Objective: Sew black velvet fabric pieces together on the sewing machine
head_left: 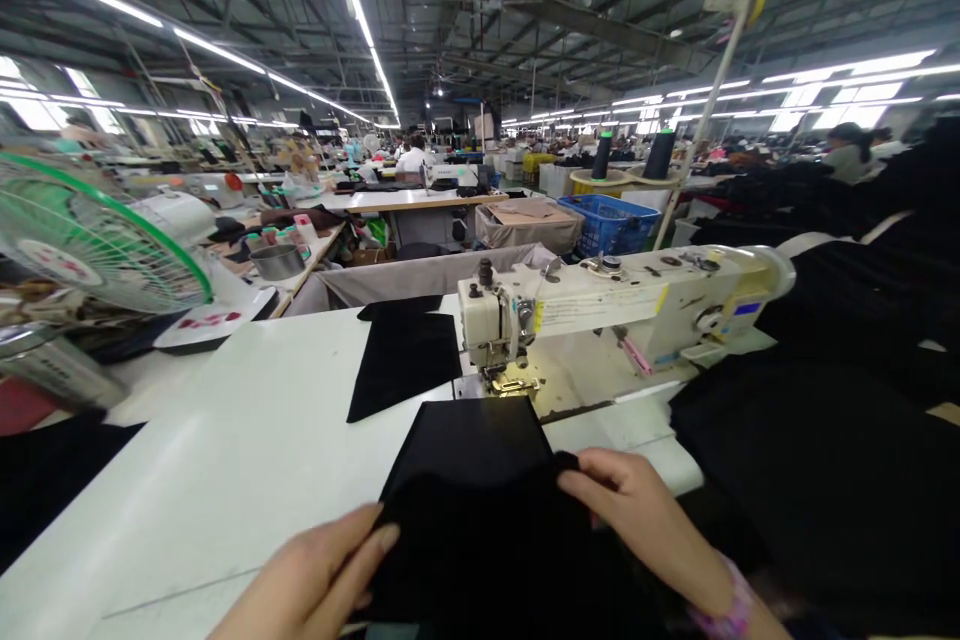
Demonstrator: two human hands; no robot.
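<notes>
From my remote seat I am watching the left hand (pixel 311 565) pinching the left edge of a black fabric panel (pixel 465 530), its thumb and fingers (pixel 352 525) closing together on the cloth. The right hand (pixel 645 510), wearing a pinkish band (pixel 727 600) at the wrist, is gripping the opposite edge, thumb and forefinger meeting on a small dark fold. The panel is stretching between both sets of fingers and reaching away from them; a wavy-edged, deeper black layer is covering its nearer part. Its far edge is lying just beside the metal presser foot (pixel 515 386) of the sewing machine (pixel 600 310), though I cannot tell whether the two are touching. The machine's body is running off beyond the right fingers, with two dark thread cones (pixel 660 155) standing farther behind it, near a blue basket (pixel 611 225). Ahead of the left fingers, another black piece (pixel 409 360) is lying flat on the pale worktop (pixel 277 410), just beside the machine's head. Farther out to their left, a green-rimmed fan (pixel 97 230) is standing near a metal pot (pixel 277 262). To the right of the right fingers, a large mass of black cloth (pixel 817 480) is spreading.
</notes>
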